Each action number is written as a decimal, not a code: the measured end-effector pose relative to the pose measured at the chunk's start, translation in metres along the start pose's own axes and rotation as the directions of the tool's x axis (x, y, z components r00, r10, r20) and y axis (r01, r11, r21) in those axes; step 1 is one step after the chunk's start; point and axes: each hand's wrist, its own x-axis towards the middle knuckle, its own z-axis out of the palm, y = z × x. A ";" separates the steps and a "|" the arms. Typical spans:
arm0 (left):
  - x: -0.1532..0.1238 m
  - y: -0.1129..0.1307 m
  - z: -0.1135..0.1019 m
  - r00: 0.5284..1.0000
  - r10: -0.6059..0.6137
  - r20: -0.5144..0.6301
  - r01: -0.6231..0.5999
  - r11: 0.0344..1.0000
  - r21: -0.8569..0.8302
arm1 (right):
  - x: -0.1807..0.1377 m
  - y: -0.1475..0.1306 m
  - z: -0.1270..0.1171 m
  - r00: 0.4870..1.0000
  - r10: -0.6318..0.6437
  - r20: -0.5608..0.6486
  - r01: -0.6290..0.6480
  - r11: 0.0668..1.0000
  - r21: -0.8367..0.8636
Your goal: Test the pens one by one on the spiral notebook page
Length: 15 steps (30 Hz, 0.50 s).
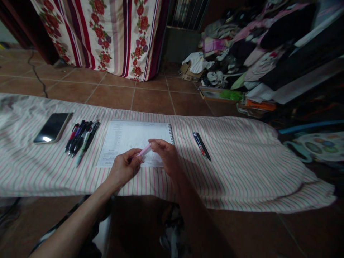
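The person's 2 hands meet over the page, each closed to a narrow pinch on a slim pink pen. The left hand (pixel 125 165) grips the pen's lower end between thumb and fingers, and the right hand (pixel 164 152) pinches the upper end. The slim pink pen (pixel 144 150) is tilted, rising toward the right hand, above a white spiral-bound notebook (pixel 134 136) whose black wire coil runs along its right edge. The light is dim, so the pen's tip cannot be made out with certainty.

The notebook lies flat on a tabletop (pixel 247 168) draped in a wrinkled pale cloth with pink and grey stripes. To its left is a loose bundle of dark and coloured pens (pixel 82 138), with a pale green pen (pixel 83 148) reaching nearest the person. Further left lies a black-screened smartphone (pixel 53 127), a bright reflection on its glass. Right of the notebook, 1 multicoloured pen (pixel 199 144) and 1 black pen (pixel 204 146) lie side by side.

Beyond, a striped curtain with red flowers (pixel 115 32) hangs above a reddish-brown tiled floor (pixel 153 96). At the far right, a heap of mixed clothes (pixel 242 50) rises behind an open brown cardboard box (pixel 192 74).
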 end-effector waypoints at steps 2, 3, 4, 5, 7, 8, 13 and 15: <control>0.000 0.001 0.000 1.000 -0.007 0.001 0.007 1.000 0.006 | -0.001 -0.003 -0.002 1.000 0.010 0.005 -0.010 1.000 -0.023; 0.000 0.002 0.000 1.000 -0.011 0.001 0.011 1.000 0.014 | -0.002 -0.004 -0.002 1.000 0.014 0.002 -0.014 0.999 -0.035; 0.000 0.002 -0.001 1.000 -0.013 0.004 0.013 1.000 0.024 | -0.001 -0.004 -0.002 1.000 0.015 -0.002 -0.015 0.999 -0.042; 0.000 0.003 -0.001 1.000 -0.011 0.009 0.011 0.999 0.035 | -0.001 -0.003 -0.002 1.000 0.014 -0.008 -0.015 0.999 -0.046; -0.001 0.003 -0.001 1.000 0.000 0.013 -0.001 0.998 0.056 | 0.000 -0.001 0.000 1.000 0.009 -0.027 -0.010 0.998 -0.060; -0.001 0.003 -0.001 1.000 0.005 0.010 -0.006 0.998 0.066 | 0.001 0.000 0.001 0.999 0.006 -0.038 -0.008 0.998 -0.070; -0.001 0.004 -0.002 1.000 0.015 -0.009 -0.014 0.995 0.101 | 0.003 0.006 0.005 0.997 -0.003 -0.075 -0.003 0.997 -0.073; -0.001 0.004 -0.002 1.000 0.014 -0.009 -0.014 0.995 0.095 | 0.003 0.007 0.005 0.997 -0.005 -0.072 0.001 0.999 -0.051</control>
